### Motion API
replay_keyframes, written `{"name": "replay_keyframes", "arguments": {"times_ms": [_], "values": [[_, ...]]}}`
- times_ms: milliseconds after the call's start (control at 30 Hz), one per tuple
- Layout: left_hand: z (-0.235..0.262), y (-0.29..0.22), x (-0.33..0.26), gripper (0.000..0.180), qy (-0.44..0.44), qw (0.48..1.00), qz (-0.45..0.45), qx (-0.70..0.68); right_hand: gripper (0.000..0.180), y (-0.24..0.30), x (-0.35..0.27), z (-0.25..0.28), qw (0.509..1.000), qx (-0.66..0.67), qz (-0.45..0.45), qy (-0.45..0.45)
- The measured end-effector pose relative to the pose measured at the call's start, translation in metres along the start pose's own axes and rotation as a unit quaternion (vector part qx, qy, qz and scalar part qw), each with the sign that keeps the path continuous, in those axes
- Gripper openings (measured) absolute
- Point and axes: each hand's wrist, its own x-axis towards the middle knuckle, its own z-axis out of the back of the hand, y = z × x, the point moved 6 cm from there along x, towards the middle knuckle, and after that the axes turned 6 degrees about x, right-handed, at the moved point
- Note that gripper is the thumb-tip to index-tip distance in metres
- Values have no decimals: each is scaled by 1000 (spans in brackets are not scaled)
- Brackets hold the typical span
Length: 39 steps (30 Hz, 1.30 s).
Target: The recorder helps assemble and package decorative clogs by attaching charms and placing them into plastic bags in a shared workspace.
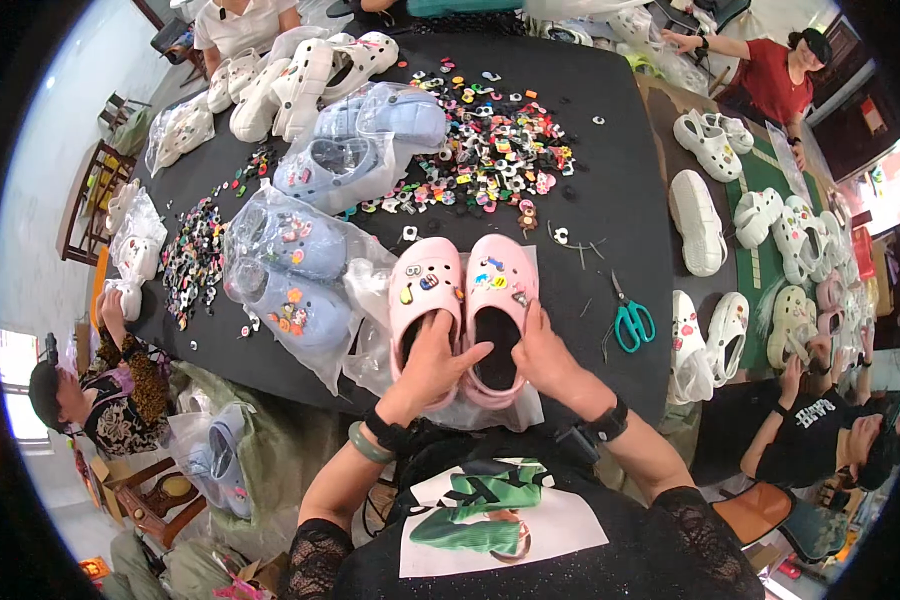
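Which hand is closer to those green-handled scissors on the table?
The right hand, resting on the right pink clog, with the scissors just beyond it. The left hand grips the left pink clog, farther away.

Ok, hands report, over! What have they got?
Left hand and right hand both gripping pair of pink foam clogs with charms. Clogs resting on clear plastic bag. Green-handled scissors lie apart, right side.

Beside the green-handled scissors (631, 322), the only pair, lie two pink clogs (460, 300). Left of the scissors, four bagged blue clogs (300, 270). Right of them, about ten white clogs (698, 222).
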Motion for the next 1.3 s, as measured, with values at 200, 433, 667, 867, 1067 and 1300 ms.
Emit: {"name": "replay_keyframes", "arguments": {"times_ms": [200,433,667,867,1067,1300], "values": [[-9,37,-5,48,25,990,25,133,76,16,-39,-27,996,33,76,23],[-8,29,-11,41,-130,979,-70,137,56,-4,-44,0,985,-17,123,117],[4,24,-21,32,-89,991,-73,68,25,-43,-33,55,941,-189,99,262],[-7,24,-26,29,-76,979,-82,173,15,-79,58,133,976,-210,54,-5],[19,-16,-50,30,-86,987,-17,134,14,-37,102,106,985,-64,153,-53],[-35,24,-83,38,158,932,198,-259,14,18,71,40,943,108,301,89]]}}
